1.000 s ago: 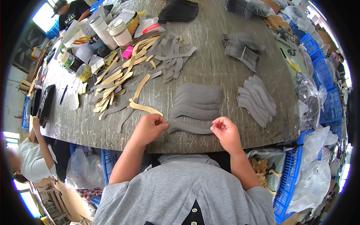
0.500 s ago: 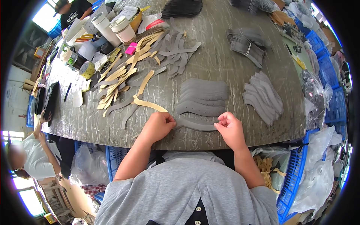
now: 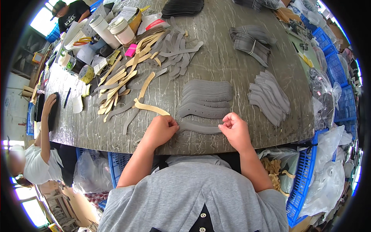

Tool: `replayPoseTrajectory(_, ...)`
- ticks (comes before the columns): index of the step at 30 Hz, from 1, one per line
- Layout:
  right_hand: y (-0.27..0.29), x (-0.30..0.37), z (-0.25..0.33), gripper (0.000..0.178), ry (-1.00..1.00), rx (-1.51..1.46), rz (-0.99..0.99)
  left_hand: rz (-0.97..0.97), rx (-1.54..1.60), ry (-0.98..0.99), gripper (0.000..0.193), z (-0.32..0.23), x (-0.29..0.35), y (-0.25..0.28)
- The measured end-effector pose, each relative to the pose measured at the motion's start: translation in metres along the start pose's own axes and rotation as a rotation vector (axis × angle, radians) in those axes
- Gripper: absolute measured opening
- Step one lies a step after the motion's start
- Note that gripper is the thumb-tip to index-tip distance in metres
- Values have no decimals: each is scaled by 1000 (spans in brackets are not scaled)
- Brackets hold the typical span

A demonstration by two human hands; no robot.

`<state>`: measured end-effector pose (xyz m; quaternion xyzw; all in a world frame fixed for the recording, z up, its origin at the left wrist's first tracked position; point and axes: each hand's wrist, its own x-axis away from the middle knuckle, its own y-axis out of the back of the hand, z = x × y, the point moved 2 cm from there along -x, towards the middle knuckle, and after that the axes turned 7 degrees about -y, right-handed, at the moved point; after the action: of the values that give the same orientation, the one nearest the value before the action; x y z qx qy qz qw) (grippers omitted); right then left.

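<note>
A curved grey strip [image 3: 200, 128] lies at the near edge of the table, in front of me. My left hand [image 3: 161, 130] pinches its left end, fingers closed. At the other end, my right hand [image 3: 236, 130] pinches it between thumb and forefinger, the other fingers curled. Just beyond lies an overlapping stack of grey strips [image 3: 206, 96], with small holes along the nearer ones. A tan strip [image 3: 152, 107] reaches close to my left hand. To the right of the stack is a fanned pile of grey strips [image 3: 270, 97].
Loose tan and grey strips [image 3: 116, 83] spread over the left of the table [image 3: 216, 58]. Behind them stand jars [image 3: 121, 31] and tape [image 3: 88, 72]. A tied grey bundle [image 3: 251, 44] lies far right. Blue crates [image 3: 303, 181] flank me. Two other people are at the left.
Both my hands keep their hold on the strip's ends, almost unmoved. The view has shifted slightly. The person at the near left has reached an arm forward onto the dark pieces.
</note>
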<state>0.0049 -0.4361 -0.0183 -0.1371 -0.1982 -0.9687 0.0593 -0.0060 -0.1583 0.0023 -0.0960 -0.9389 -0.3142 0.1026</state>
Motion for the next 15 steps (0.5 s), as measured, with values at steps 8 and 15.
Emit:
replayPoseTrajectory(8, -12, 11, 8, 20, 288, 416, -196, -14, -60, -26, 16, -5, 0, 1)
replayPoseTrajectory(15, -42, 30, 19, 33, 594, 473, -198, -5, -141, -29, 19, -10, -1, -1)
